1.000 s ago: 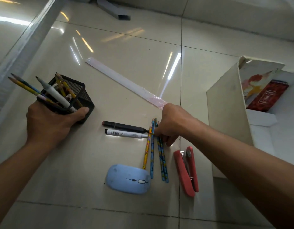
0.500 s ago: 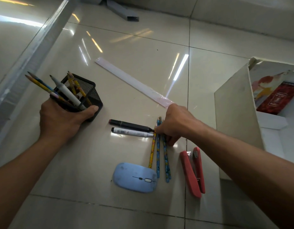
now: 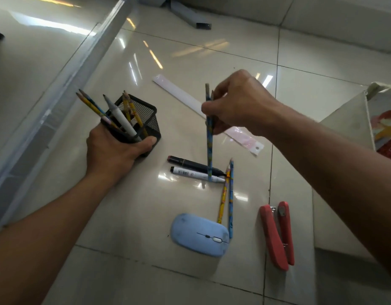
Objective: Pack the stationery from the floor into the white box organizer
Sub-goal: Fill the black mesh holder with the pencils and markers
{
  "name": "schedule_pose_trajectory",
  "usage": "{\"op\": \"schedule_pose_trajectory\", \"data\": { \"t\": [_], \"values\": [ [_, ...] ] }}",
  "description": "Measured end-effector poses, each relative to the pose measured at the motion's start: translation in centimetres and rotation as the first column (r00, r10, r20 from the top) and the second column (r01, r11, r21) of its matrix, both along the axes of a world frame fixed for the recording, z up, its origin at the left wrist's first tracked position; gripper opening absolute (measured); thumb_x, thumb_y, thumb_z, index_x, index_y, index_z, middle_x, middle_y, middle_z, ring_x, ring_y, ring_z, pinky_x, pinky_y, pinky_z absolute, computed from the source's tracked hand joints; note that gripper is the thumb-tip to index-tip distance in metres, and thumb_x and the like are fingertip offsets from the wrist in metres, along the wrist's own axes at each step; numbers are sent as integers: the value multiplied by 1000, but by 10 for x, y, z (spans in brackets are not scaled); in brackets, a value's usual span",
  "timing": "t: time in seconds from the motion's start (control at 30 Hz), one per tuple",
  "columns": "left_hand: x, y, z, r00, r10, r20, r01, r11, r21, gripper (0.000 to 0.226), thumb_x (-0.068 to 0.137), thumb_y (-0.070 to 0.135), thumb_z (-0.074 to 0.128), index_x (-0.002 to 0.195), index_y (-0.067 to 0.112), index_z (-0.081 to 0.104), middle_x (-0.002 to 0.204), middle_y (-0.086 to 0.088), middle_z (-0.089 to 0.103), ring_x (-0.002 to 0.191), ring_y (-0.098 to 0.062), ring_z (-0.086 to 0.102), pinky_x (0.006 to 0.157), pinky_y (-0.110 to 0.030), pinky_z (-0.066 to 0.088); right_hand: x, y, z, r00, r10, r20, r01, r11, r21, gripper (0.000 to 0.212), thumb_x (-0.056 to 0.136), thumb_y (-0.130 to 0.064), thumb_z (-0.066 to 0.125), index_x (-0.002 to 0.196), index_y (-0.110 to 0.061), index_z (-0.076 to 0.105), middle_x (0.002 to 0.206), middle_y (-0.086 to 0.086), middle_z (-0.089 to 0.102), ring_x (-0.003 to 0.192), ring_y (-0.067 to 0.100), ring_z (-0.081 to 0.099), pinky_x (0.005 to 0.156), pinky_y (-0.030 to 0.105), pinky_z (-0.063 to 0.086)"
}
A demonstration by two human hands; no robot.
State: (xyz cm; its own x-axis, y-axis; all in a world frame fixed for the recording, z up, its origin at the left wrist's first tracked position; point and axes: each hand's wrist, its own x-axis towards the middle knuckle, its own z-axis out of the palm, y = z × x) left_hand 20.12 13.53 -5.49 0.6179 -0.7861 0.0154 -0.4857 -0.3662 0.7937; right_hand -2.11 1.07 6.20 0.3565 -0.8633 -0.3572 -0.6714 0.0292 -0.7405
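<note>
Head view: right hand (image 3: 240,104) fingers pinched together on two pencils (image 3: 209,146) near their top ends, shafts hanging almost upright below the fingers, over the markers (image 3: 190,172). Left hand (image 3: 111,150) wraps the cup (image 3: 144,119), left of those fingers; box (image 3: 348,128) well right. Judgement: keep the pinch firm, even up both tips, then steer them into the cup's free corner.

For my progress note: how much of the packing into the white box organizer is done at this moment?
Early stage. Done: several pencils and a white pen stand in the black mesh cup, gripped by the left hand. In hand: the right hand pinches blue pencils above the floor. Left: two markers, two pencils, ruler, mouse and stapler lie on the floor, outside the white box organizer.
</note>
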Motion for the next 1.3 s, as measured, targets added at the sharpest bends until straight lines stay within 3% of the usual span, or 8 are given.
{"op": "schedule_pose_trajectory", "data": {
  "t": [0.13,0.27,0.43,0.57,0.77,0.87,1.13,1.3],
  "values": [
    [1,0,0,1000,-5,-2,5,1000,4,75,53,61,90,110,16,70,93,11,70,77,12,60,56,2,42,25,-2,21,988,110,104,-95,985,-142,20,94,-18,73,106,-2,70,88,11,75,68,13,78,64,22,64],
    [-1,0,3,1000,5,-23,-5,1000,-4,72,53,58,92,111,20,69,96,13,70,89,-1,67,66,-6,48,51,-8,50,951,190,245,-102,939,-329,23,102,-20,63,117,-3,67,95,5,72,79,8,77,71,19,62],
    [-3,0,6,997,6,-74,-7,1000,-11,60,54,49,94,101,27,65,81,27,61,70,31,54,56,5,40,90,-3,54,933,316,171,-205,859,-469,30,108,-28,51,128,-9,63,108,2,73,87,6,74,83,21,61],
    [-4,0,7,997,-9,-79,8,1000,-13,56,54,46,95,95,32,59,81,27,60,68,34,51,59,6,40,110,7,35,925,369,90,-256,780,-571,25,104,-24,60,124,-10,67,107,2,73,85,6,74,82,22,61],
    [-2,0,4,999,-4,-35,3,1000,-26,57,51,53,92,94,33,60,87,21,68,79,10,63,67,1,44,116,12,-3,918,392,-60,-361,764,-535,20,95,-21,72,109,-6,78,102,5,76,85,13,75,80,33,63],
    [-2,0,5,999,0,-51,-2,999,-39,53,50,51,92,88,37,57,82,25,65,77,21,59,63,4,41,120,10,-10,923,372,-101,-369,777,-509,20,92,-21,76,106,-6,79,97,7,77,84,16,75,77,33,64],
    [-3,0,5,997,-13,-73,10,999,-45,52,53,44,94,84,43,52,81,30,63,77,28,56,65,4,43,133,11,-13,931,351,-98,-354,806,-474,25,88,-25,81,107,-9,79,98,3,76,80,11,71,72,22,61],
    [-3,-1,0,995,-23,-94,19,999,-50,64,56,43,95,104,35,54,86,31,56,77,35,50,63,7,39,121,8,-5,934,352,-53,-342,847,-407,29,86,-29,82,103,-7,79,95,4,78,79,10,76,74,23,63]
  ]
}}
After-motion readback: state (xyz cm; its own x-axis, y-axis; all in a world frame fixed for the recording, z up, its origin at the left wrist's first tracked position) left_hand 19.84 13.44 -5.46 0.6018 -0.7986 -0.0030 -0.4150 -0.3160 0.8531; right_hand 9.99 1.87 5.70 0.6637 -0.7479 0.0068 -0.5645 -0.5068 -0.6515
